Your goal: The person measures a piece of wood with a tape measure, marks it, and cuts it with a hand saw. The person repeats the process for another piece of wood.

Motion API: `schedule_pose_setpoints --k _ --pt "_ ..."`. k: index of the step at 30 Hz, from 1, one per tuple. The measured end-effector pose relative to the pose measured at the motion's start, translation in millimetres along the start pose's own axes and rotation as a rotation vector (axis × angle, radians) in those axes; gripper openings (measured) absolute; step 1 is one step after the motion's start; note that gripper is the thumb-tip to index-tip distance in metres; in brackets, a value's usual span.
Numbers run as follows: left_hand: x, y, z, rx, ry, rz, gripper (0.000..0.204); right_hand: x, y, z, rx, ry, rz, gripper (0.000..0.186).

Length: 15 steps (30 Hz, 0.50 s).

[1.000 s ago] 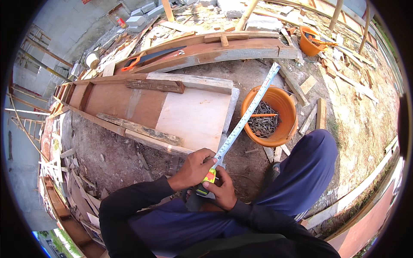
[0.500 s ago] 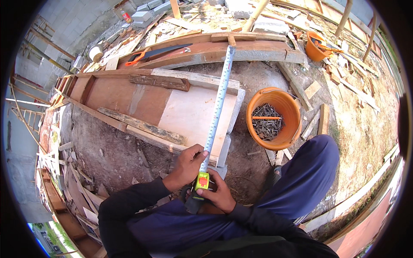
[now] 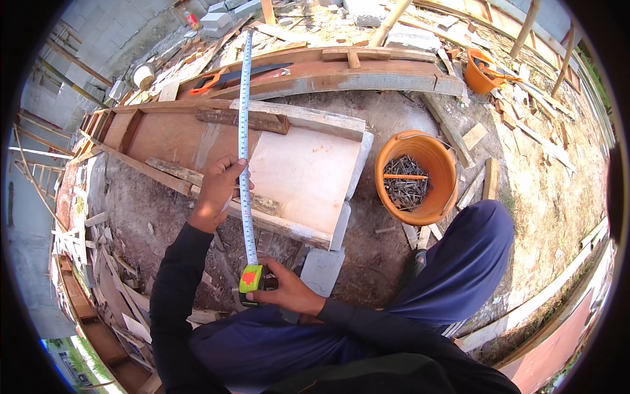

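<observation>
My left hand (image 3: 219, 184) pinches the extended white tape blade (image 3: 243, 118) about midway along it. My right hand (image 3: 285, 289) is closed on the yellow-green and black tape measure case (image 3: 249, 278) above my lap. The blade reaches up across a long wooden formwork box (image 3: 170, 144) with a pale panel (image 3: 295, 164) at its right end, and its tip lies over the farther formwork beam. To the right of the box stands an orange bucket (image 3: 441, 200) full of nails, with an orange pencil (image 3: 403, 176) lying on them.
A hand saw (image 3: 243, 75) lies on the farther formwork (image 3: 394, 81). A second orange bucket (image 3: 479, 77) with tools is at the back right. Pale blocks (image 3: 321, 272), scrap wood (image 3: 548, 144), poles (image 3: 525, 26) and a block wall (image 3: 72, 46) surround me. My bent knee (image 3: 472, 243) is near the nail bucket.
The tape has swung left, its tip now farther away to the upper left. My left hand has moved up along the blade, away from the case; my right hand has shifted left with the case.
</observation>
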<state>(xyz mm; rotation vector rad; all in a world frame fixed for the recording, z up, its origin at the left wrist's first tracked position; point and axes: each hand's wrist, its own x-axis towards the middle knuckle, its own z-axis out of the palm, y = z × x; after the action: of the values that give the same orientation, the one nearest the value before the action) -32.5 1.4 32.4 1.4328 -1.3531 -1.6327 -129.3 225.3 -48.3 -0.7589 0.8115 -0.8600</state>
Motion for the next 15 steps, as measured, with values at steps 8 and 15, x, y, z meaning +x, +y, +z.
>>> schedule_pose_setpoints --k 8,15 --pt "-23.6 -24.7 -68.1 0.303 -0.187 -0.11 0.023 55.6 21.7 46.4 0.139 0.017 -0.076 0.082" --pt "-107.6 -60.8 -68.7 -0.133 -0.218 -0.24 0.039 43.6 20.2 32.9 0.388 0.107 0.01 0.092"
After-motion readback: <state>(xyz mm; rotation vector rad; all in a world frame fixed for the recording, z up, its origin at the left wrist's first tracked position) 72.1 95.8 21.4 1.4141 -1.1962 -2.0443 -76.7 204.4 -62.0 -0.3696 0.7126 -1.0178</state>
